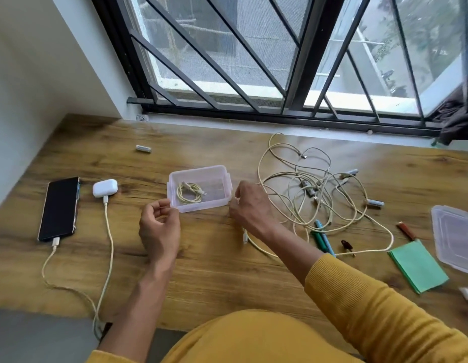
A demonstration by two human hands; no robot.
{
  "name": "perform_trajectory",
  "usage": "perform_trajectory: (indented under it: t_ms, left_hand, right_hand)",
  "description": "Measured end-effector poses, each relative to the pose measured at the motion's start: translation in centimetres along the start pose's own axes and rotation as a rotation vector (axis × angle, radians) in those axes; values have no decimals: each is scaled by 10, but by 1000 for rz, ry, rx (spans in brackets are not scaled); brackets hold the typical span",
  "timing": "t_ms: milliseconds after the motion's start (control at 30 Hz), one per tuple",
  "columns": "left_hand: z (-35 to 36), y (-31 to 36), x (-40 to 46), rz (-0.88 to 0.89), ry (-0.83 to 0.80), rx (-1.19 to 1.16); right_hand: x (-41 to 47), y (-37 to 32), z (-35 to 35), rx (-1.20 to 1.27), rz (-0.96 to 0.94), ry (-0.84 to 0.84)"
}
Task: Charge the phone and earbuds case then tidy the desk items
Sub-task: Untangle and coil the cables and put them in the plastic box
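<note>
A mustard-yellow knitted top is worn; fine vertical ribbing is seen along the right sleeve (371, 297); that sleeve is pushed up the forearm, so the wrist and right hand (249, 205) are left bare; the left sleeve (107, 357) is seen only at the lower edge; the left hand (159, 226) is likewise uncovered.

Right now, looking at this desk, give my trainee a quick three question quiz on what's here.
1. True or false: the phone has a cable plugged in.
2. What lies inside the clear plastic container? A) batteries B) one coiled cable C) pens
3. Which hand touches the container's near left corner?

Key: 1 true. 2 B. 3 The left hand; the right hand is by the container's right end, near the tangled cables.
</note>
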State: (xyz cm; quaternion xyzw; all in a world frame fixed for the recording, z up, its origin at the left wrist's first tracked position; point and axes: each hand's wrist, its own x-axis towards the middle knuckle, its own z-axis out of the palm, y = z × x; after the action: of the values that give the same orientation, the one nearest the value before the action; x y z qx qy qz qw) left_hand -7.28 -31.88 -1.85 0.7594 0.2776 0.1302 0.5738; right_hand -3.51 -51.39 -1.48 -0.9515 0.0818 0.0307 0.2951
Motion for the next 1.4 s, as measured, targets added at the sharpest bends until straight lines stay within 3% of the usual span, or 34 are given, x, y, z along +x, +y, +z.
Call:
perform_trajectory:
  t_ms: [200,300,433,533,600,733,867,1100,1167,1267,1400]
  left_hand:
    - [15,9,-19,162,-151,25]
    - [21,8,-25,187,-251,19]
    - [30,10,-33,224,-434,35]
    - [39,20,-42,312,-604,47]
    - [49,30,-46,369,-683,45]
    - [77,53,-54,428,-705,-2]
    - [107,66,-65,380,-649,-33]
    - [130,76,-92,273,-934,-120]
    - [137,77,-104,278,-949,-126]
    - [145,79,-116,305,-844,-123]
    - [142,99,-115,321,-625,-187]
  right_hand:
    - [-13,11,13,-125,-76,-61]
    - [-15,16,7,-17,1,-50]
    - [-18,23,-17,412,148,-27]
    - [-23,25,-43,895,207,-176]
    - [-28,26,-65,1127,164,-320]
    - [-39,36,-104,1294,-98,-565]
    - [-48,49,-140,1381,-209,-669]
    - [-51,91,-179,1451,-237,-710]
    - [-51,101,-183,1455,-245,-735]
    - [-50,114,-187,1407,-258,-772]
    - [-46,144,-185,1037,-226,-602]
